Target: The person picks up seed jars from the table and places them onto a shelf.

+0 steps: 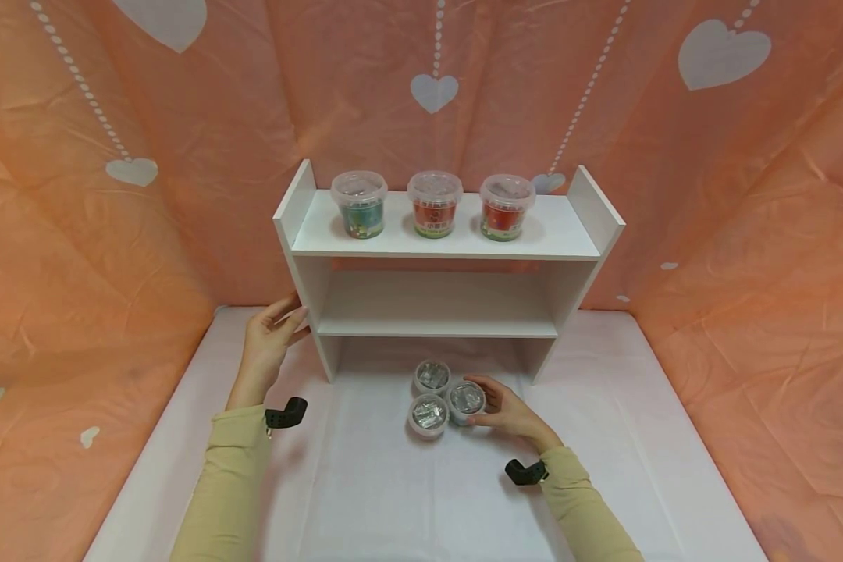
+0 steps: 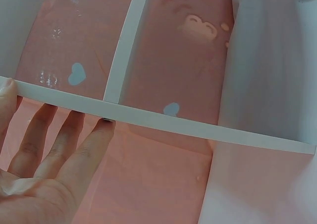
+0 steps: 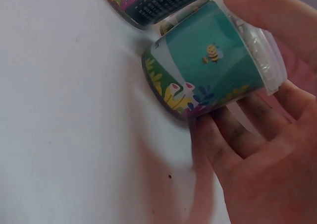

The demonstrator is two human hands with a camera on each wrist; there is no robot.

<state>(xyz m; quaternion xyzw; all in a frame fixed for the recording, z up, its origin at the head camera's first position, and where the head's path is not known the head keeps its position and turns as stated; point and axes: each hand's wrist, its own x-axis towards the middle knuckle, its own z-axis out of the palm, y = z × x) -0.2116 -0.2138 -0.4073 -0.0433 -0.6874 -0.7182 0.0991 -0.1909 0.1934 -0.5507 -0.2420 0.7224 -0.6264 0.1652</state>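
Observation:
My right hand (image 1: 507, 411) grips a small clear-lidded plastic tub (image 3: 213, 60), with the thumb at its lid side and fingers around the other side. Its label is green with a bee and flowers. Two more tubs stand close against it, one behind (image 1: 432, 376) and one to the left (image 1: 428, 415), silvery packets showing through their lids. At the left side of the white shelf (image 1: 439, 326), my left hand (image 1: 265, 347) touches the side panel. Its fairly straight fingers (image 2: 67, 140) lie along the outer face and the thumb is at the front edge.
Three lidded tubs stand on the shelf's top board: a green one (image 1: 362, 206) at left, a red one (image 1: 435, 204) in the middle, another red one (image 1: 506, 208) at right. A white cloth (image 1: 372, 499) covers the table. Orange curtains (image 1: 365, 86) with hearts hang around it.

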